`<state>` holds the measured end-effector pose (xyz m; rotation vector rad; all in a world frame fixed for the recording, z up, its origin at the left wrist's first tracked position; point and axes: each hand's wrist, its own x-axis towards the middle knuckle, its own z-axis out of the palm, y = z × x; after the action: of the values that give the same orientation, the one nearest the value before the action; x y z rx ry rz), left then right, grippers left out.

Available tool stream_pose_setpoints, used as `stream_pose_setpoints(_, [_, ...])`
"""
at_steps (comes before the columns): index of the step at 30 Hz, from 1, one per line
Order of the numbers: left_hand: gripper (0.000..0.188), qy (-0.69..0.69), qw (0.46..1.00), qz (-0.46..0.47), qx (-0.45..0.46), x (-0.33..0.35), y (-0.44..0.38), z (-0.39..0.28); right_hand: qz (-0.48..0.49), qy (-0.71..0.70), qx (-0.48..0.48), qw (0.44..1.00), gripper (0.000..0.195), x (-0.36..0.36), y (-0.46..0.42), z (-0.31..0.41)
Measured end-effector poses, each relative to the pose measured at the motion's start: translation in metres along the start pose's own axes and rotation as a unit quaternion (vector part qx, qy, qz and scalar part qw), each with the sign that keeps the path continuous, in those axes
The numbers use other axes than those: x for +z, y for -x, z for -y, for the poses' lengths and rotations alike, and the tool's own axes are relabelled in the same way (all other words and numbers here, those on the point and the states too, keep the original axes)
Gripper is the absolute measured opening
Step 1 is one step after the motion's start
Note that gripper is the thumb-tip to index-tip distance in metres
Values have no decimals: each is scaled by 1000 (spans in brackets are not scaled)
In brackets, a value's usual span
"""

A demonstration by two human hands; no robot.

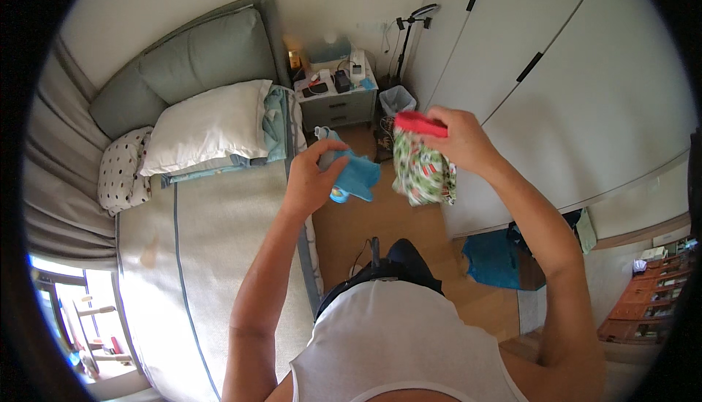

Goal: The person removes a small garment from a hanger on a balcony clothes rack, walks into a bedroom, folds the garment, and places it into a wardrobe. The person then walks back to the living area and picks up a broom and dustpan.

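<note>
Held up over the wooden floor, my left hand (315,174) pinches a light blue cloth item (356,174) with a paler part at its upper end. A small coloured patch shows near its lower edge. To the right, my right hand (463,136) grips the red band (419,124) of a patterned green, white and red cloth (422,172). That cloth hangs down from the band and looks blurred. The two cloths are apart, and their exact kinds cannot be told.
A bed (230,226) with pillows (211,128) lies at left. Ahead are a cluttered nightstand (334,108), a lined waste bin (397,99) and a black stand (406,45). Tall wardrobe doors (592,100) line the right. A blue mat (491,259) lies on the floor.
</note>
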<state>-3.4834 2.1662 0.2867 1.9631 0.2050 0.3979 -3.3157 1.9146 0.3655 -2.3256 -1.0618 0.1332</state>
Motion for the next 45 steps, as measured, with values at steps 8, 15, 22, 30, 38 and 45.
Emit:
stream_pose_setpoints(8, [60, -56, 997, -11, -52, 56, -18, 47, -191, 55, -20, 980, 22, 73, -19, -9])
stream_pose_setpoints(15, [60, 156, 970, 28, -182, 95, -51, 42, -103, -134, -55, 984, 46, 143, -12, -24])
stream_pose_setpoints(22, [50, 116, 982, 51, -141, 101, -118, 31, -95, -158, -149, 971, 48, 120, -47, -83])
stream_pose_setpoints(30, [34, 134, 969, 52, -201, 125, -201, 11, -158, -8, -197, 968, 37, 80, -95, -122])
stream_pose_setpoints(38, [28, 142, 969, 15, -199, 124, -251, 12, -188, -327, 44, 925, 67, 64, -94, -179])
stream_pose_setpoints(45, [31, 157, 971, 59, -173, 118, -296, 9, -211, -555, 210, 777, 54, 100, -99, -206])
